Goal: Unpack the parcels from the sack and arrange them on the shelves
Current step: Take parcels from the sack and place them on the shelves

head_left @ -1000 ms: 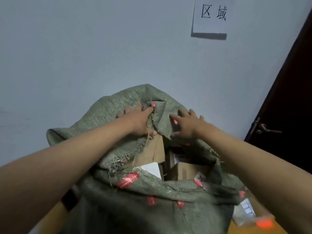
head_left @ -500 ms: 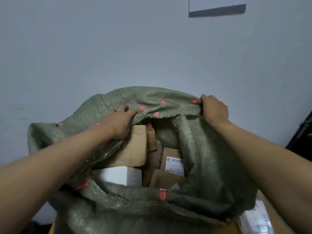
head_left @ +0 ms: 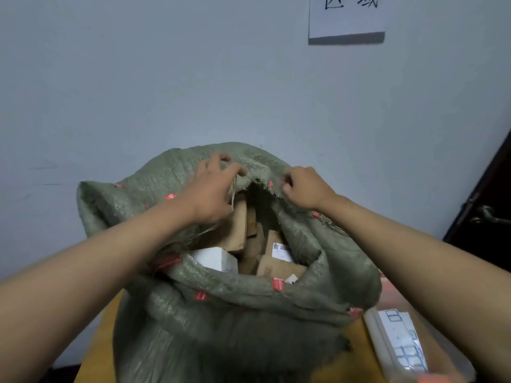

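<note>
A large grey-green woven sack (head_left: 226,322) with small red tags stands against the wall, its mouth open. My left hand (head_left: 213,189) grips the far rim of the sack on the left side of the opening. On the right side, my right hand (head_left: 304,186) pinches the same rim. Inside lie several parcels: a white box (head_left: 215,258), a brown paper parcel (head_left: 237,225) and a brown carton with a white label (head_left: 279,247).
The sack rests on a yellowish wooden surface (head_left: 94,346). A white labelled parcel (head_left: 398,346) lies at its lower right. A dark door with a handle (head_left: 486,214) is at the far right. A paper sign (head_left: 345,15) hangs on the wall above.
Both hands have shifted along the sack's far rim: the right hand moved back left toward the middle, the left hand moved up onto the rim. The mouth stays open with parcels showing.
</note>
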